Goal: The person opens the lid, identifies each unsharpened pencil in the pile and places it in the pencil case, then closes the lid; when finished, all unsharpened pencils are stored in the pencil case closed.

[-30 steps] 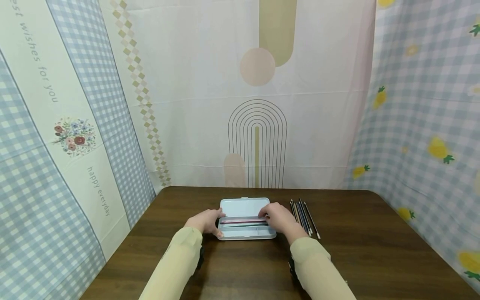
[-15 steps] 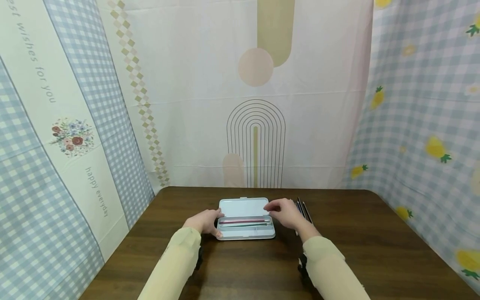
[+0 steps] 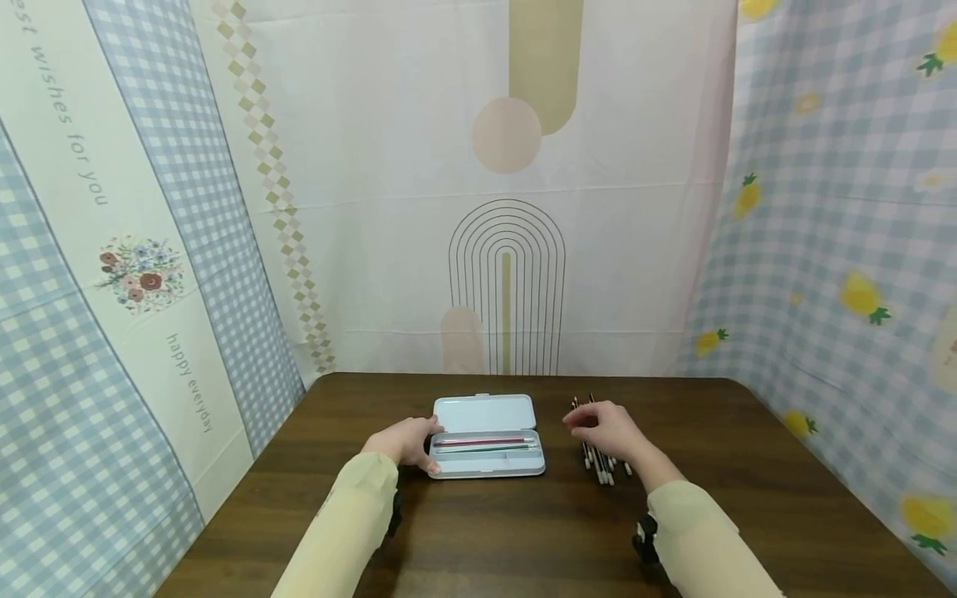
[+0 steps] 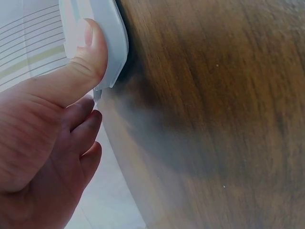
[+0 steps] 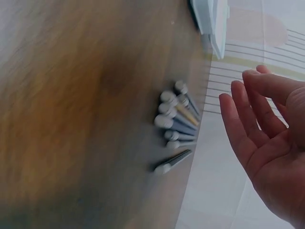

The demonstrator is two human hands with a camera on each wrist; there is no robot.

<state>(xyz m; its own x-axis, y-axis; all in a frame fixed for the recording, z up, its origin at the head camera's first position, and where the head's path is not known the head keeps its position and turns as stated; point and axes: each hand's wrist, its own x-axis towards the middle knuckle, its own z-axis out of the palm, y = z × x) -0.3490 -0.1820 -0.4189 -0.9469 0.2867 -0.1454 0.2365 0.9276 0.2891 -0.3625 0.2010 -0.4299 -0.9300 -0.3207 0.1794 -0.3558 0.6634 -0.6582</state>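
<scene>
From where I stand, the pale pencil case [image 3: 478, 466] sits towards the far edge of the brown worktop [image 3: 478, 531], about midway between the left and right edges, its lid [image 3: 484, 413] laid back towards that far edge. The left hand [image 3: 404, 440] grips the case's left end, thumb on the near corner and fingers farther back by the lid. Inside, I make out at least 2 pencils lying lengthwise: 1 reddish pencil [image 3: 478, 441] and 1 green pencil [image 3: 482, 449].

To the right of the case, nearer the worktop's right edge, lies a bunch of loose pencils [image 3: 602, 472], at least 7 of them, pale ends towards the near edge. The right hand [image 3: 609, 428] hangs above them, fingers loosely bent, holding nothing.

Those pencils should be light, stiff and rather slick, apt to roll or fan out if nudged; the points could snap if dropped. I'd pinch just 1 around mid-shaft, between thumb and forefinger. The case looks like thin, stiff plastic, light enough to slide, so that hold on its left end seems sensible.
</scene>
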